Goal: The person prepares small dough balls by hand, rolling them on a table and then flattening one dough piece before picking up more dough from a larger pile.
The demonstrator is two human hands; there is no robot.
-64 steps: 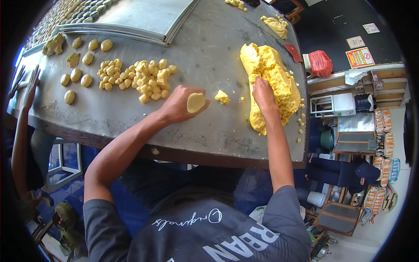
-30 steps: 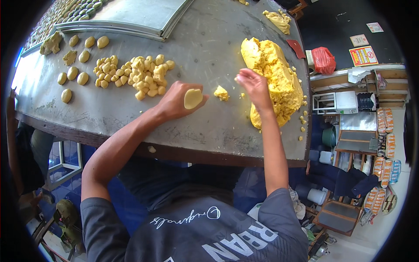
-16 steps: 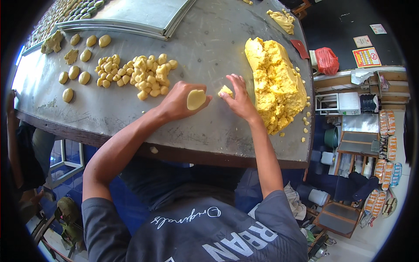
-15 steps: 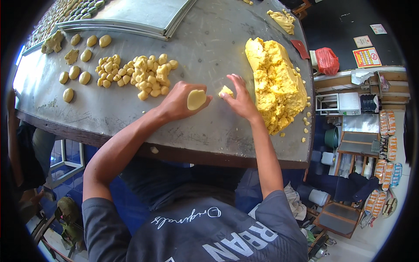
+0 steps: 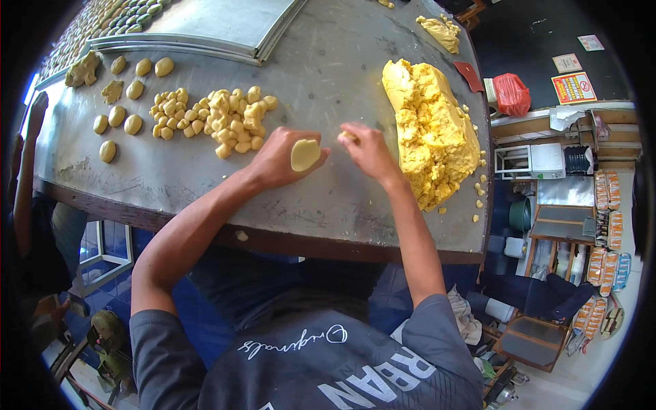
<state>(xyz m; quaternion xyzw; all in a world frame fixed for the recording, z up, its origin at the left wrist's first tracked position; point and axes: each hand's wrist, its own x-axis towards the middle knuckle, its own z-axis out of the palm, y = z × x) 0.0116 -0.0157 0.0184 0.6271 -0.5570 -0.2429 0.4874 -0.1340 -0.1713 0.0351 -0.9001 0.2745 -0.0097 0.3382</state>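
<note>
My left hand (image 5: pixel 273 164) is curled above the table, with a flat pale dough disc (image 5: pixel 305 156) held at its thumb side. A short gap to the right, my right hand (image 5: pixel 374 154) is closed around a small yellow lump (image 5: pixel 349 136), mostly covered by blurred fingers. Close by on the right rises a big crumbly yellow mass (image 5: pixel 430 130). Left of my left hand lies a heap of small pale dough balls (image 5: pixel 236 119). Farther left, several larger smooth dough balls (image 5: pixel 133 124) are spread out beside a rough dough piece (image 5: pixel 83 69).
Metal trays (image 5: pixel 205 34) lie at the far left, near rows of greenish balls (image 5: pixel 102 27). A red scraper (image 5: pixel 469 76) and another yellow dough lump (image 5: pixel 439 33) are at the far right. The table's front edge (image 5: pixel 328 249) runs before me. Another person's arm (image 5: pixel 26 164) shows at the left.
My right hand has closed its fingers around the yellow lump and turned inward slightly. My left hand stays nearly still with the disc. At the left, another person's arm has risen beside the table.
</note>
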